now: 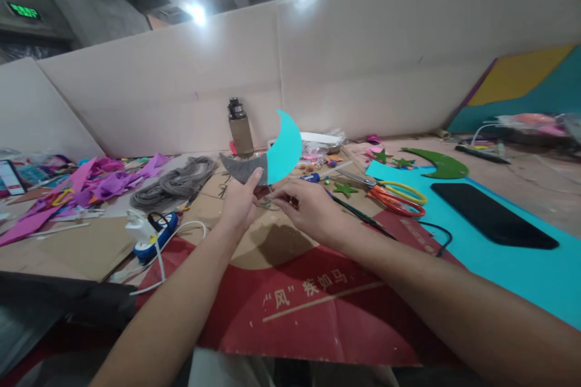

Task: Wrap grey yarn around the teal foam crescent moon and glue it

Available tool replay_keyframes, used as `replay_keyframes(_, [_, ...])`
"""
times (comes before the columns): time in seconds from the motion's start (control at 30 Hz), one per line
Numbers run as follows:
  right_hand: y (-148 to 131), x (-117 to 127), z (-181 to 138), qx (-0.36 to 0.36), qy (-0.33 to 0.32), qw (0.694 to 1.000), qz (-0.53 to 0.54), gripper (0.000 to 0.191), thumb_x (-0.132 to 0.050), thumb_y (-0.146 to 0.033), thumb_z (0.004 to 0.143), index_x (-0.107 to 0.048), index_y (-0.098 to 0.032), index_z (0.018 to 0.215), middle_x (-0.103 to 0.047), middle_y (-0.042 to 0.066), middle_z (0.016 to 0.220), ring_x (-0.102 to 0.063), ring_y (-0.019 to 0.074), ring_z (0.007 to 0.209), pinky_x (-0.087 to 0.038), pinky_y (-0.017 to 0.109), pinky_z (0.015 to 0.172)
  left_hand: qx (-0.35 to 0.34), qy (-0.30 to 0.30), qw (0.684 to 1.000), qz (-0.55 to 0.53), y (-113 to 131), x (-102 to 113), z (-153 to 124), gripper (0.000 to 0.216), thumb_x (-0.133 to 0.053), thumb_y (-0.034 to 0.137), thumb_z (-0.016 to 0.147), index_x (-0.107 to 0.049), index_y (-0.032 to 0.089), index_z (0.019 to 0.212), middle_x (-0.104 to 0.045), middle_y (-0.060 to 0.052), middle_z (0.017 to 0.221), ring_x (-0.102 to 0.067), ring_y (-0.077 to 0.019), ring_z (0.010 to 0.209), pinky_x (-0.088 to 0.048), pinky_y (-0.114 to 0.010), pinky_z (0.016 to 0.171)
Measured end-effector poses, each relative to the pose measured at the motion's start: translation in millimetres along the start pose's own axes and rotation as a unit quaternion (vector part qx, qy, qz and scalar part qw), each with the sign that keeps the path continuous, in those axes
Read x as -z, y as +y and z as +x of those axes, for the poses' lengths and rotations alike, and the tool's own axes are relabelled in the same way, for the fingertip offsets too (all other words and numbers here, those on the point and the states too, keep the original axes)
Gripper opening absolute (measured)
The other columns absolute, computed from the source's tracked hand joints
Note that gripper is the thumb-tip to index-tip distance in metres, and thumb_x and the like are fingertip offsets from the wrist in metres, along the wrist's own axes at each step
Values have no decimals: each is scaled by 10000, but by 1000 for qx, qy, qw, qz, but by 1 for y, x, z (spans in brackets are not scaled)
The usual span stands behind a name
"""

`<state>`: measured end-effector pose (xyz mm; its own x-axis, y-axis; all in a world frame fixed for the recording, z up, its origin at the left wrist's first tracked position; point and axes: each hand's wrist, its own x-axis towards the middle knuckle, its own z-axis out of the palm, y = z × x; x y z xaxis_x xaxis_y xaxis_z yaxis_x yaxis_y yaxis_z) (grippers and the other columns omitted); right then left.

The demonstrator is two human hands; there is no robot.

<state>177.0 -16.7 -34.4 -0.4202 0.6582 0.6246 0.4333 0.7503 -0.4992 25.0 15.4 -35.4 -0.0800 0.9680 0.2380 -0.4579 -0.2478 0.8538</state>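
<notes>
A crescent moon cutout [285, 148] stands up in front of me, its right part bright cyan and its left part covered in grey, fibrous yarn [242, 168]. My left hand [241, 202] is closed on the lower edge of the grey part, thumb on the front face. Just to the right, my right hand [306, 204] is closed in a pinch below the cyan part. A thin strand shows at its fingertips; it looks like yarn, though most of it is hidden by the fingers.
A coil of grey cord [175, 181] lies left, beside purple felt scraps [118, 184] and a blue power strip [157, 239]. Behind stands a bottle [240, 130]. To the right are orange-handled scissors [394, 201], a green crescent [442, 164], green stars [345, 189] and a black phone [492, 214].
</notes>
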Motion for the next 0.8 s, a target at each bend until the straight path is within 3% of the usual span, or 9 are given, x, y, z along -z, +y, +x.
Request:
replay_keyframes(0.17, [6,0,5,-157,-37,977,143,209,-565,-370,830,-621,-170,846,-644,26,814,-553,142,733,-401,279,668,20,12,1000,-8,0,1,1,293,-751,228,680,-647,172,947,-720,-35,902,-663,-147,740,-539,-312,751])
replay_keyframes(0.27, [16,-3,9,-264,46,936,228,299,-668,-402,721,-525,-169,842,-575,-3,770,-517,126,703,-401,274,660,36,4,999,-12,3,-2,-1,295,-754,214,674,-649,178,947,-717,-22,888,-652,-132,719,-540,-284,710])
replay_keyframes(0.33, [21,-4,11,-298,76,900,309,346,-693,-418,684,-506,-176,846,-564,-7,787,-511,116,701,-401,271,661,51,7,999,-11,5,-4,-2,286,-763,211,660,-650,172,919,-715,-23,868,-647,-128,699,-537,-268,674])
replay_keyframes(0.47, [22,-2,13,-295,74,834,461,373,-736,-432,631,-547,-179,828,-590,-13,778,-498,92,644,-384,260,636,72,10,997,-1,4,-5,-4,313,-788,219,624,-647,170,898,-710,-17,847,-631,-117,663,-517,-244,598])
replay_keyframes(0.6, [22,-1,12,-295,94,800,514,378,-801,-396,568,-578,-168,770,-602,-19,735,-505,86,625,-368,250,613,79,-2,997,6,4,-3,-3,325,-809,226,597,-643,161,869,-703,-7,809,-603,-90,603,-462,-198,514])
replay_keyframes(0.8, [19,2,12,-298,56,758,577,371,-838,-374,538,-603,-166,736,-600,-30,695,-500,73,601,-394,248,632,131,-57,988,-57,7,-2,-3,331,-810,212,606,-633,168,882,-694,3,763,-593,-75,568,-455,-174,502])
